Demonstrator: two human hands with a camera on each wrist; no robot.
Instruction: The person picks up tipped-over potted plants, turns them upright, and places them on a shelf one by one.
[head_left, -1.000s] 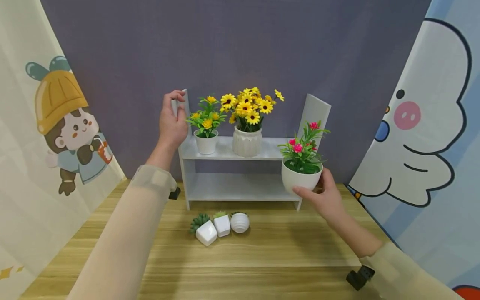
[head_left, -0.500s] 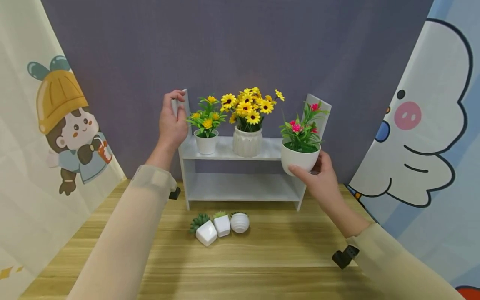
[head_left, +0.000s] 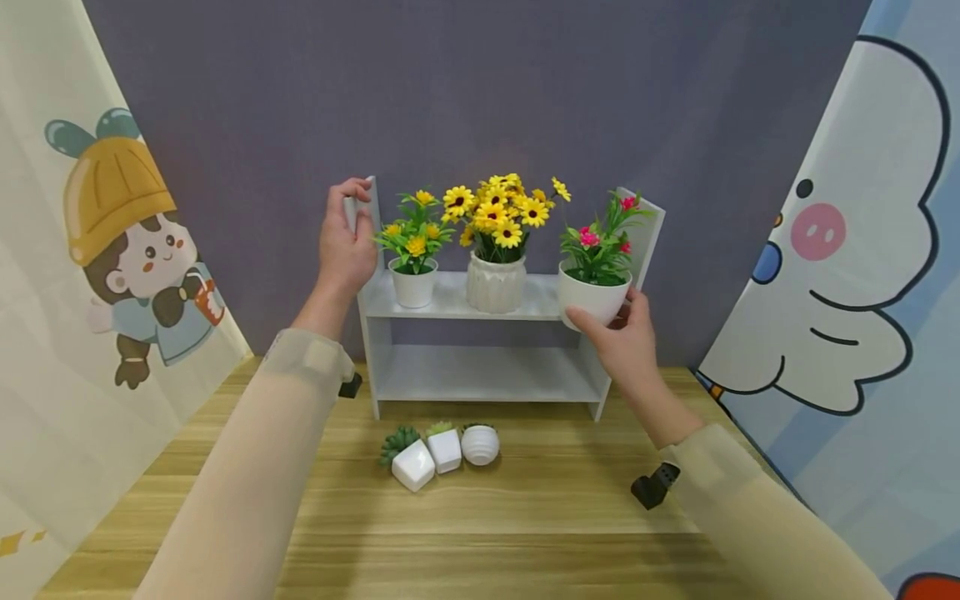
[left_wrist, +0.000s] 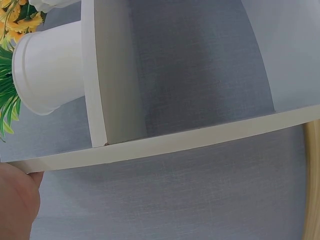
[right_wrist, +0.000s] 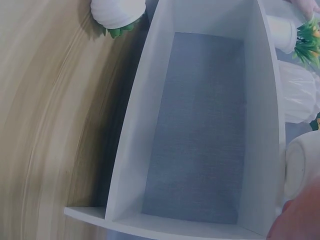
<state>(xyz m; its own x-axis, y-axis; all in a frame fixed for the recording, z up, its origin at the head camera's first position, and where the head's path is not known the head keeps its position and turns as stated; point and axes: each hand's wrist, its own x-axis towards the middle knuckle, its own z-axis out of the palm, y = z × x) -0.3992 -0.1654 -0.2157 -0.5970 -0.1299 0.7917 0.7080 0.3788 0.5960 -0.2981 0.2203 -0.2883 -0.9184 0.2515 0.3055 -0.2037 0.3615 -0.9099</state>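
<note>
The right hand (head_left: 626, 342) grips one pink-flower pot (head_left: 594, 296); the left hand (head_left: 345, 242) grips the shelf (head_left: 450, 304). Two yellow-flower pots (head_left: 412, 283) stand there, three small pots (head_left: 444, 450) below.

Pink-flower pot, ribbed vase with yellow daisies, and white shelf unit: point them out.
pink-flower pot (head_left: 588, 296), head view, on its white front wall above the right hand's fingers.
ribbed vase (head_left: 495, 285), head view, middle of its white body.
white shelf unit (head_left: 480, 377), head view, on the bare lower board.

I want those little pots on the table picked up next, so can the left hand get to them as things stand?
Probably not at once: the left hand grips the shelf's side panel. Once it lets go, bare table lies open around the little pots.
</note>
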